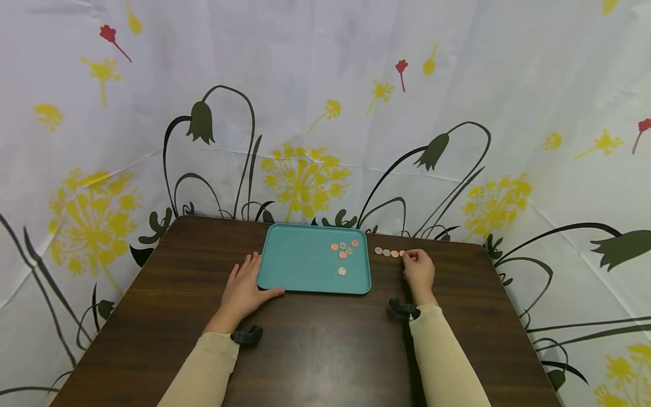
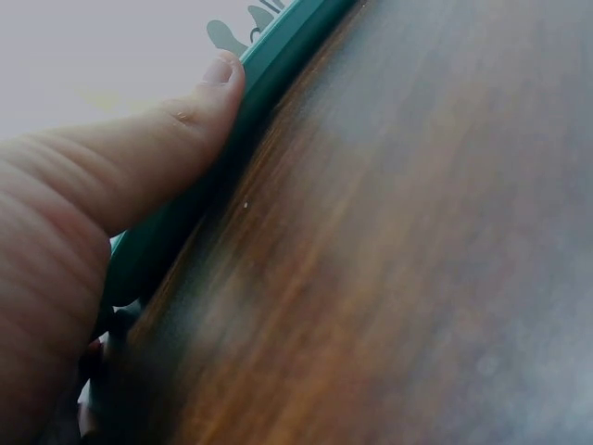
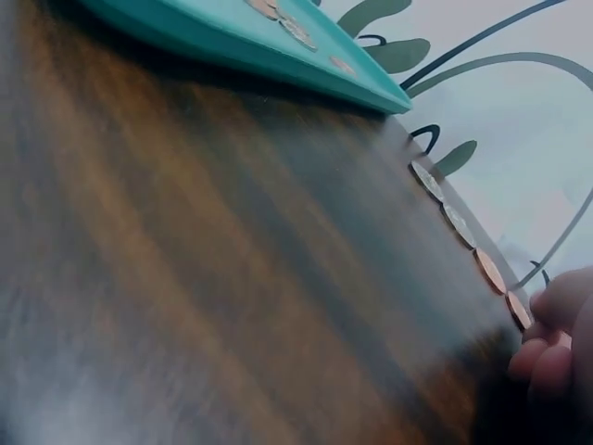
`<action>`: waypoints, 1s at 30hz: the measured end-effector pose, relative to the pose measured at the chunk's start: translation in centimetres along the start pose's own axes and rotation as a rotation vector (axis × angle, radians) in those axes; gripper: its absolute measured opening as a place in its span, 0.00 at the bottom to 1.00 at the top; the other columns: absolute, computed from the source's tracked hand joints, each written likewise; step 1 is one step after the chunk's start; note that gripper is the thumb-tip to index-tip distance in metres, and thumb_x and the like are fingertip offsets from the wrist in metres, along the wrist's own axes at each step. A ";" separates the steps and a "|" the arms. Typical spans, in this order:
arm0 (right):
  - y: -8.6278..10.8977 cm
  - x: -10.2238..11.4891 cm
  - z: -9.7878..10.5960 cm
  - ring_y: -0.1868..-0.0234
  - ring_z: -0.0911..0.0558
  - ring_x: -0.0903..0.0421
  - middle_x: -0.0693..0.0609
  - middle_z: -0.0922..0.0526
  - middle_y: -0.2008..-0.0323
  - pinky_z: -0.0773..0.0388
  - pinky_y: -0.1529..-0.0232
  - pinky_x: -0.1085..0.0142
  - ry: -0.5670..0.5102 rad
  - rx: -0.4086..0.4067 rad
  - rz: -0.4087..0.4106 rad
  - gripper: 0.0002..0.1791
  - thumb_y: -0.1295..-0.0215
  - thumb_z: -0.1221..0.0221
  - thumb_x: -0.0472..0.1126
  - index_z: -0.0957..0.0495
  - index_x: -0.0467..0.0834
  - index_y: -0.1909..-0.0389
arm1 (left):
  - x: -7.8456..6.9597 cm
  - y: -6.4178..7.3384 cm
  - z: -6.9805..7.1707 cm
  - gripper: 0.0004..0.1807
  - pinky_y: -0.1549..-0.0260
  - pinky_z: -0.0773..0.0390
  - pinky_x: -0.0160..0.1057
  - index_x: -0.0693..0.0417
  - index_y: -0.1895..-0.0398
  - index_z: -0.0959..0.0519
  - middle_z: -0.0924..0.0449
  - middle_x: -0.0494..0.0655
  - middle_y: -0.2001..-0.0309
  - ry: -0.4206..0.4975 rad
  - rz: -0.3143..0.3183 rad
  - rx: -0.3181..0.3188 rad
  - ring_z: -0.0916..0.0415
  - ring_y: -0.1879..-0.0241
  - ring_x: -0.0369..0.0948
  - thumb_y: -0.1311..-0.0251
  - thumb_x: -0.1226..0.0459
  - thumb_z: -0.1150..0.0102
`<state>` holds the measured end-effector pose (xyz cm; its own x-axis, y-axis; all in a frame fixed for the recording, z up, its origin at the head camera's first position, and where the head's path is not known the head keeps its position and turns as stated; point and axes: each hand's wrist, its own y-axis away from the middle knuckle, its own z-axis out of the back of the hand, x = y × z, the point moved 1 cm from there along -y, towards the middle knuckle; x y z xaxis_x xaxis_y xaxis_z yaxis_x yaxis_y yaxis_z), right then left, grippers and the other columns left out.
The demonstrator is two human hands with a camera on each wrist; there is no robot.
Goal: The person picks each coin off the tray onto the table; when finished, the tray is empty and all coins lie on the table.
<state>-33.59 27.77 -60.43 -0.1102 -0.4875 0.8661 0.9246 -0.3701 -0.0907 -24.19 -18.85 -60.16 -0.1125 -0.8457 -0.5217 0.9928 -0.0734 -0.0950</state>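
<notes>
With the left hand (image 1: 245,291) spread wide at the turquoise tray (image 1: 300,271)'s eight o'clock, the right hand (image 1: 420,271)'s narrowed fingers, pinching or merely touching I cannot tell, meet the end copper coin (image 3: 519,311) at three o'clock, where a sideways nudge could skew the coin row (image 1: 386,253).

Head view: high, fwd/down, wide; 2 wrist views: low, close, tilted; head & R wrist share coin row (image 1: 387,252).
</notes>
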 end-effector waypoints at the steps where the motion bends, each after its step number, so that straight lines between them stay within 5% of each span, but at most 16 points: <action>1: 0.0 -0.1 0.0 0.82 0.21 0.59 0.51 0.20 0.73 0.22 0.79 0.67 -0.002 0.005 -0.001 0.12 0.19 0.39 0.45 0.16 0.39 0.51 | 0.0 0.0 0.0 0.70 0.14 0.61 0.68 0.63 0.11 0.49 0.54 0.65 0.11 0.002 -0.002 -0.001 0.57 0.11 0.62 0.42 0.31 0.26; 11: 1.1 0.0 0.1 0.80 0.22 0.60 0.54 0.23 0.72 0.22 0.79 0.70 -0.180 0.088 -0.040 0.12 0.21 0.35 0.43 0.17 0.38 0.49 | 0.0 -0.2 -0.1 0.70 0.14 0.61 0.68 0.62 0.11 0.50 0.55 0.64 0.11 0.005 -0.008 0.002 0.57 0.11 0.61 0.42 0.30 0.27; 14: 2.5 0.9 -0.5 0.80 0.22 0.59 0.51 0.21 0.71 0.21 0.80 0.69 -0.187 0.105 0.034 0.10 0.20 0.36 0.42 0.17 0.39 0.47 | 0.0 -0.2 0.0 0.70 0.14 0.61 0.68 0.62 0.11 0.49 0.55 0.64 0.11 0.001 -0.006 0.002 0.57 0.11 0.61 0.42 0.30 0.27; 23: 6.4 6.1 -4.2 0.70 0.19 0.57 0.48 0.15 0.57 0.16 0.72 0.64 0.054 0.506 0.466 0.18 0.23 0.32 0.41 0.17 0.43 0.36 | 0.1 -0.1 -0.1 0.70 0.13 0.62 0.66 0.62 0.11 0.49 0.55 0.63 0.11 0.012 -0.002 0.006 0.58 0.11 0.60 0.41 0.31 0.27; 30: 7.3 7.4 -6.8 0.54 0.18 0.51 0.46 0.17 0.48 0.19 0.49 0.53 0.327 0.564 0.537 0.22 0.29 0.27 0.42 0.15 0.47 0.35 | 0.2 0.1 0.0 0.70 0.14 0.62 0.67 0.62 0.11 0.49 0.55 0.63 0.11 0.016 0.000 0.011 0.58 0.11 0.60 0.41 0.31 0.27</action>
<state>-30.13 16.05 -58.03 0.3770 -0.7207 0.5817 0.9154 0.3856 -0.1156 -24.09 -19.02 -60.27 -0.1131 -0.8372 -0.5350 0.9931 -0.0791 -0.0862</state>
